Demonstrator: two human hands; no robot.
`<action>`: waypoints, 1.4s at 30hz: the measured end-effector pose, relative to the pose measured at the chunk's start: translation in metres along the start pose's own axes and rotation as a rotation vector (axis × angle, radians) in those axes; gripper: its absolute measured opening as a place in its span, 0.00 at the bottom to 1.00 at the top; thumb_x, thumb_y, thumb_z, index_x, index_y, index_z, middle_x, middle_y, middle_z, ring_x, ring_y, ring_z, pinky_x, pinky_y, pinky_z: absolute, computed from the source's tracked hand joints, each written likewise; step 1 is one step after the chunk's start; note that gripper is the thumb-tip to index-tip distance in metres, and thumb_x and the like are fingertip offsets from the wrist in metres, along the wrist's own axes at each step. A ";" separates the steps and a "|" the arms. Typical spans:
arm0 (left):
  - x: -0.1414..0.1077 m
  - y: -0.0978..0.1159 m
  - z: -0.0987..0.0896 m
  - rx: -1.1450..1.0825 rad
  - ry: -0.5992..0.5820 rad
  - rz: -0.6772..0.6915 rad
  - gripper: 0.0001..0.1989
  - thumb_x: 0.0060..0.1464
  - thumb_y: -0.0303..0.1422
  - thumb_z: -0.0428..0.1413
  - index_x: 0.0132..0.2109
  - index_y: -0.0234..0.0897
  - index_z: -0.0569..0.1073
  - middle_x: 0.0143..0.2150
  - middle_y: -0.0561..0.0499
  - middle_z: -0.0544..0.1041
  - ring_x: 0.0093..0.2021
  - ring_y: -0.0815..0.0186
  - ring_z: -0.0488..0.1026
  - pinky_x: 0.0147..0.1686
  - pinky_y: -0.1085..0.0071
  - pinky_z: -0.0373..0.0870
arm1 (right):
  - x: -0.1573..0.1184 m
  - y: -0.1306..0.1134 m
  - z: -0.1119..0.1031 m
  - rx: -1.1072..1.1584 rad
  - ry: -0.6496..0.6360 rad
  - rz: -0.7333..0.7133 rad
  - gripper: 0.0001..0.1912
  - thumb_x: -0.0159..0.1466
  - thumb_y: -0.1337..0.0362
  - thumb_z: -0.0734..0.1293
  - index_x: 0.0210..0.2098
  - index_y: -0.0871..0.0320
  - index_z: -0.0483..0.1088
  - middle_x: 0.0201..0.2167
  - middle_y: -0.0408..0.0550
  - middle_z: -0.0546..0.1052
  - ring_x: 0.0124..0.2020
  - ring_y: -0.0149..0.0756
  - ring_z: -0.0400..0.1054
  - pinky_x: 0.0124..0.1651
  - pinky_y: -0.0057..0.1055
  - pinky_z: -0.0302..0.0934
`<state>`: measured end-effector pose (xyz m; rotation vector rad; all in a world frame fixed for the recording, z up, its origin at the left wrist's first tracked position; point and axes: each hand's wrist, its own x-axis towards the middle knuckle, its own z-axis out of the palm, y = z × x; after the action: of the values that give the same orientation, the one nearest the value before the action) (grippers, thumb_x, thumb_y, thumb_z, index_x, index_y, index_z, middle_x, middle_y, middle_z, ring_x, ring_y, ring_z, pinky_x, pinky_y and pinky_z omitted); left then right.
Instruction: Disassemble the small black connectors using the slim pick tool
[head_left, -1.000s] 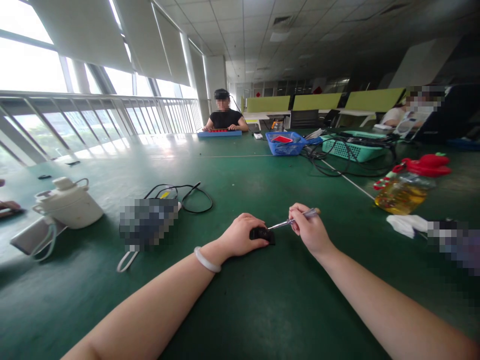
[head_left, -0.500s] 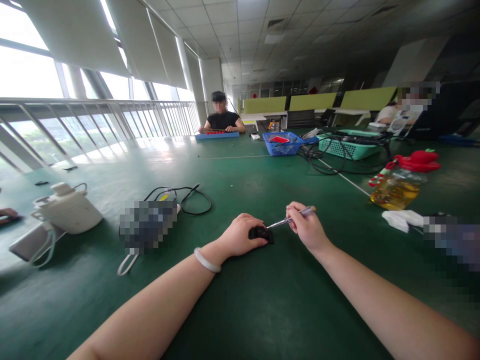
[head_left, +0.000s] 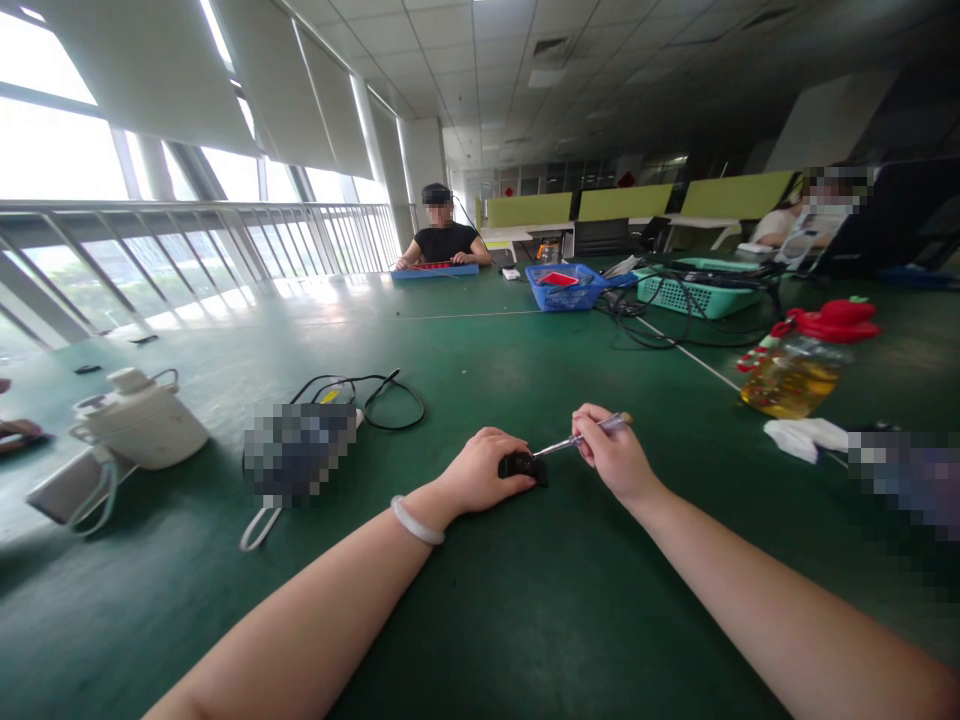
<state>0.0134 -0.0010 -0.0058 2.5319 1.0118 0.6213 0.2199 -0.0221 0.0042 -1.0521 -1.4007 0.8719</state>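
Observation:
On the green table (head_left: 480, 570), my left hand (head_left: 486, 470) is closed round a small black block-like object (head_left: 525, 467), thumb on the near side and fingers on the far side. What exactly the object is, I cannot make out. My right hand (head_left: 611, 455) grips a slim tool with a metal shaft and a clear handle, which looks like a screwdriver (head_left: 559, 447). It slants down to the left, and its tip meets the top of the black object. A white bracelet (head_left: 415, 521) circles my left wrist.
To the left lie a blurred-out device (head_left: 300, 450) with a black cable, and a white bottle (head_left: 146, 420) by a grey box. At right stand a red-lidded jar (head_left: 806, 360) and a white cloth (head_left: 806, 438). Farther back are a blue basket (head_left: 562, 290), a green basket (head_left: 697, 295) and a seated person (head_left: 442, 240).
Both my hands, the black object and the screwdriver keep nearly the same place. The view has shifted very slightly. At the far left edge, another person's hand shows a little more.

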 end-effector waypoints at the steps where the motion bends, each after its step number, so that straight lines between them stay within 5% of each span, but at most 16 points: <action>1: 0.000 0.000 0.000 0.001 -0.003 0.000 0.19 0.49 0.41 0.61 0.47 0.39 0.74 0.48 0.47 0.77 0.51 0.57 0.69 0.53 0.61 0.64 | 0.000 0.000 0.000 -0.002 0.000 -0.001 0.17 0.61 0.55 0.62 0.20 0.56 0.61 0.12 0.37 0.59 0.15 0.27 0.53 0.17 0.25 0.48; 42: 0.001 -0.005 0.003 -0.003 0.012 0.019 0.18 0.49 0.41 0.61 0.47 0.40 0.75 0.50 0.49 0.76 0.51 0.57 0.69 0.54 0.61 0.63 | 0.002 0.003 -0.001 -0.003 -0.007 0.004 0.16 0.63 0.58 0.60 0.21 0.56 0.61 0.12 0.36 0.60 0.15 0.25 0.54 0.18 0.24 0.49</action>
<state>0.0128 0.0028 -0.0105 2.5410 0.9912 0.6435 0.2214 -0.0192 0.0017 -1.0551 -1.4067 0.8775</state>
